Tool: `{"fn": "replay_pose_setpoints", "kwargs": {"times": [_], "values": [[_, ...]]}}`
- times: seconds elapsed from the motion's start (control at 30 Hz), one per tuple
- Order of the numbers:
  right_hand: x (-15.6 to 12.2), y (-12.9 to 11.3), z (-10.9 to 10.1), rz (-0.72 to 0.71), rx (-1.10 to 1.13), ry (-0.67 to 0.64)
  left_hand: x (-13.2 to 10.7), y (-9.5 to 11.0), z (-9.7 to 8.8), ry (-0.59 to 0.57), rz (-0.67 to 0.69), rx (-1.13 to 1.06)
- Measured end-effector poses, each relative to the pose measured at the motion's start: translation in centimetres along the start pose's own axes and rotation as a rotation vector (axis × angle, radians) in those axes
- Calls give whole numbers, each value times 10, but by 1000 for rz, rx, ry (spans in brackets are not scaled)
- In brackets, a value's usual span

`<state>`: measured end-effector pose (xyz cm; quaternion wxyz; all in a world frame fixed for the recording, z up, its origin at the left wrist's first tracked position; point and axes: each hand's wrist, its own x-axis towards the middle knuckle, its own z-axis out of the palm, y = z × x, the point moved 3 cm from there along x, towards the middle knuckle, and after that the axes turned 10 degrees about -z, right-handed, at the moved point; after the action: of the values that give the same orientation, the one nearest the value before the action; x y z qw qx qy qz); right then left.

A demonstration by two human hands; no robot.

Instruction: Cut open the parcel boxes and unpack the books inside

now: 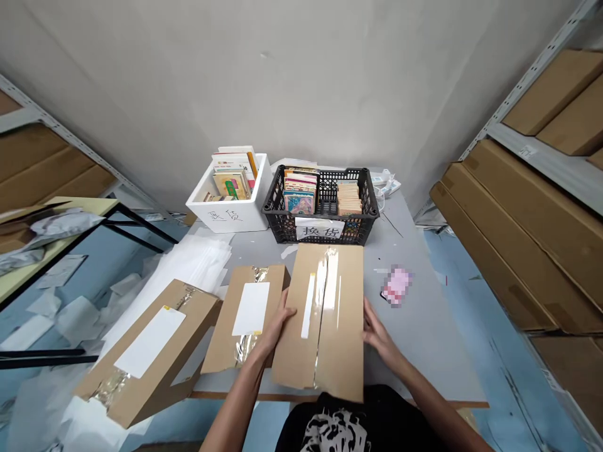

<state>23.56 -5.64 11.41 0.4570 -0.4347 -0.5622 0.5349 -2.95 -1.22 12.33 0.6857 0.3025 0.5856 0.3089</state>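
Left hand (280, 323) is on the near-left long edge of a cardboard box (342, 326), fingers curled over the edge: reads as a hold. Right hand (379, 333) has fingers spread against the opposite long edge; can't tell if it's gripping or just touching. Hands sit about equally near, one each side.

Box lies flat, long axis running straight out from the person, near end at the table edge. Clear tape runs along its centre seam.

Left of the left hand: a second carton (221, 333), white label, then a third (155, 386). Ahead: black plastic crate (320, 169) of books, paper sign (319, 229) reading 换货. Ahead-left: white foam box (230, 218), handwritten characters, unclear. Right of the right hand: pixelated pink item (396, 285), unreadable.
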Motion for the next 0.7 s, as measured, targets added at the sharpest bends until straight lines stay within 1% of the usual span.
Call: {"fn": "replay_pose_setpoints", "kwargs": {"times": [0.07, 0.13, 0.2, 0.27, 0.37, 0.43, 0.53, 0.63, 0.7], "values": [[-12, 4, 6, -84, -115, -52, 0, -11, -9, 134, 40, 24], [-26, 9, 11, -152, -217, -73, -1, -21, -11, 200, 146, 79], [-40, 17, 13, -215, -299, -72, -4, -29, -9, 206, 280, 143], [-55, 29, 15, -285, -348, -67, -7, -36, -8, 230, 374, 173], [-73, 51, 14, -355, -386, -11, -13, -43, -8, 265, 425, 203], [-80, 63, 12, -348, -383, 43, -18, -45, -7, 266, 441, 221], [-76, 72, 10, -289, -362, 91, -22, -49, -1, 273, 443, 228], [-57, 67, 7, -221, -329, 105, -21, -49, 13, 290, 426, 246], [-41, 63, 5, -155, -279, 119, -15, -46, 24, 287, 406, 259]]}}
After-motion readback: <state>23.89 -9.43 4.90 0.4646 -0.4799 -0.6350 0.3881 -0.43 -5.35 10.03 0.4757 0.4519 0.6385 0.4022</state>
